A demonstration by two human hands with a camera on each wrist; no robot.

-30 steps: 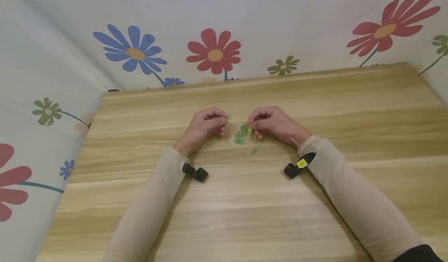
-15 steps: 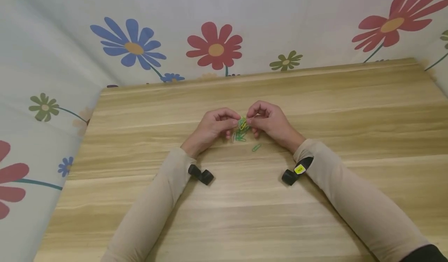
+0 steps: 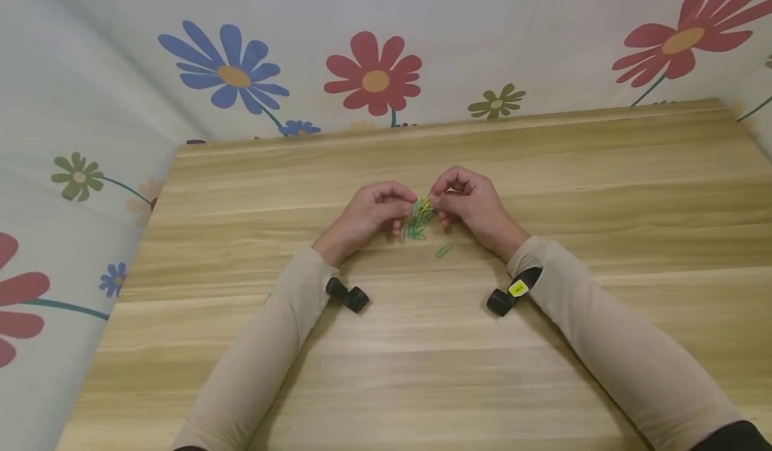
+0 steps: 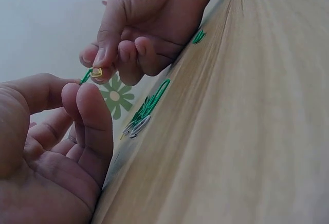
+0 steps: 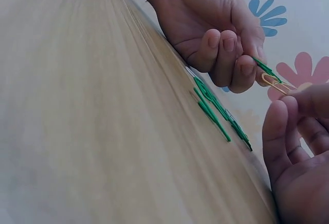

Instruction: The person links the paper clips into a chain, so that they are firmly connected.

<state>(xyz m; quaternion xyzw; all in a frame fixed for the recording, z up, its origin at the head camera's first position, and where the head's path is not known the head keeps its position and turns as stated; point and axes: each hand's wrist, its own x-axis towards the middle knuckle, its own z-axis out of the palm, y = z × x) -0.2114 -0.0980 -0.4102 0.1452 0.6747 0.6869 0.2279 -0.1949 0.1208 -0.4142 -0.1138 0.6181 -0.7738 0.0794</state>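
Observation:
Over the middle of the wooden table, both hands meet fingertip to fingertip. My left hand (image 3: 369, 215) pinches a green paper clip (image 5: 266, 69) between thumb and index finger. Opposite it, a yellow paper clip (image 5: 276, 84) is pinched by my right hand (image 3: 473, 204). The two clips meet and overlap between the fingertips, also in the left wrist view, where the yellow one is mostly covered by fingers. Just below the hands lies a small pile of green paper clips (image 3: 416, 230), with a white paper clip (image 3: 405, 234) at its left side.
One loose green paper clip (image 3: 443, 250) lies apart from the pile, toward the front right. The wooden table (image 3: 422, 370) stretches around the hands. A white flower-printed cloth (image 3: 446, 42) hangs behind its far edge and along the left side.
My left hand has moved right, bringing its green paper clip from apart to against the yellow one. My right hand has lifted the yellow clip slightly away from the pile.

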